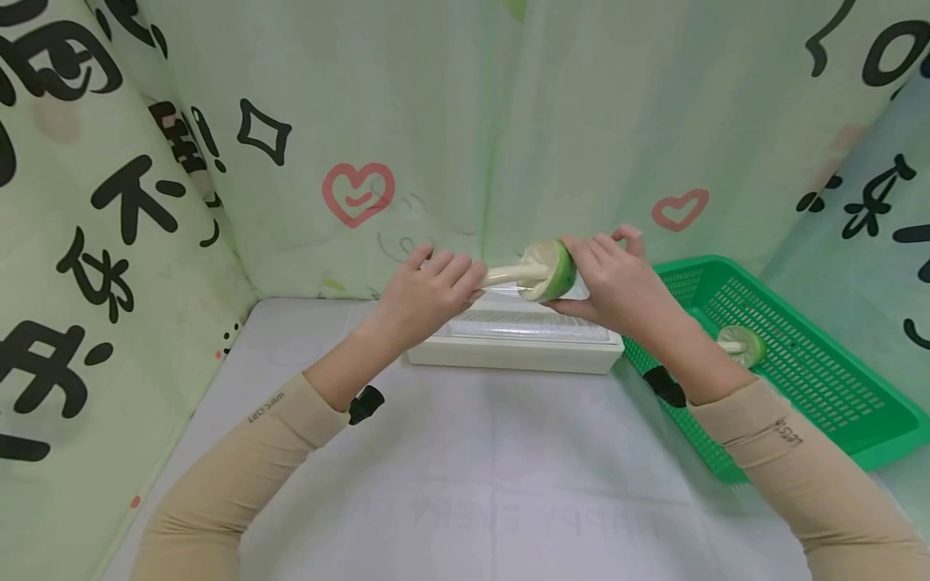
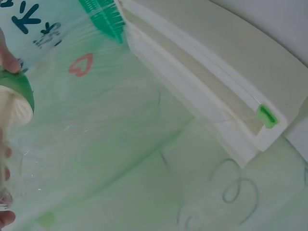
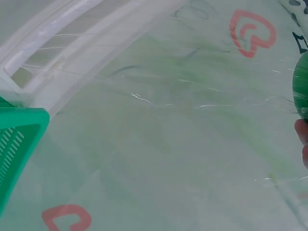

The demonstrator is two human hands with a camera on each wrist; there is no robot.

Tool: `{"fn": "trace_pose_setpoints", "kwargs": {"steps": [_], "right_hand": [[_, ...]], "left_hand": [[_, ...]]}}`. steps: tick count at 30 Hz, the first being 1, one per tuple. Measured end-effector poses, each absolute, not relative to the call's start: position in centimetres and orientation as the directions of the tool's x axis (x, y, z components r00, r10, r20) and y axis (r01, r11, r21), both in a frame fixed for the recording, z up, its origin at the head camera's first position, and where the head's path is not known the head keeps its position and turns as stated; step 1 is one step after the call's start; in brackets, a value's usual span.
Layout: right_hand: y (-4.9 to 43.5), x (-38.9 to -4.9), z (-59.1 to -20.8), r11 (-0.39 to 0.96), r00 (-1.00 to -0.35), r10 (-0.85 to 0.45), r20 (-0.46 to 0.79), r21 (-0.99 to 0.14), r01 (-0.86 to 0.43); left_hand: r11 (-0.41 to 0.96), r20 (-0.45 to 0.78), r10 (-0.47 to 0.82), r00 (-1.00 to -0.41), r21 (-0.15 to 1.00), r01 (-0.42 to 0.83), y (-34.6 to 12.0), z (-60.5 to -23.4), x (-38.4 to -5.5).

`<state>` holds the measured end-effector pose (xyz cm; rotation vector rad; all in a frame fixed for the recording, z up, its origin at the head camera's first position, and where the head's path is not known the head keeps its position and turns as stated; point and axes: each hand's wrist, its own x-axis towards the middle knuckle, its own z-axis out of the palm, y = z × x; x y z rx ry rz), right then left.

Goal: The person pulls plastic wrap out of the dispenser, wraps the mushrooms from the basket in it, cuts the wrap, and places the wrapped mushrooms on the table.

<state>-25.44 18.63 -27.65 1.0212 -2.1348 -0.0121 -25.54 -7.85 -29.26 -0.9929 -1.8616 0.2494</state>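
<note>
Both hands hold a mushroom-shaped thing with a cream stem point(image 1: 506, 275) and a green domed head point(image 1: 563, 273), raised over the back of the table. The left hand point(image 1: 430, 292) grips the stem. On the head's green side, the right hand point(image 1: 613, 282) pinches with thumb and fingers. Clear cling film point(image 3: 192, 104) shows around the thing and stretches toward a white cling film dispenser point(image 1: 512, 354), which stands below and behind the hands. A green slide cutter point(image 2: 267, 116) sits at one end of the dispenser.
To the right stands a green plastic basket point(image 1: 857, 383) with slotted walls, close beside the dispenser. Inside it lies a similar green-and-cream thing point(image 1: 748, 345). A white cloth point(image 1: 465, 460) covers the table. Printed pale green curtains point(image 1: 436, 121) enclose the back and sides.
</note>
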Motion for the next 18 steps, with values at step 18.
{"fn": "trace_pose_setpoints", "kwargs": {"steps": [18], "right_hand": [[19.2, -24.7, -25.5, 0.649, -0.36, -0.685, 0.634, 0.305, -0.697]], "left_hand": [[0.641, 0.662, 0.726, -0.187, -0.552, 0.534, -7.4, -27.3, -24.7]]}}
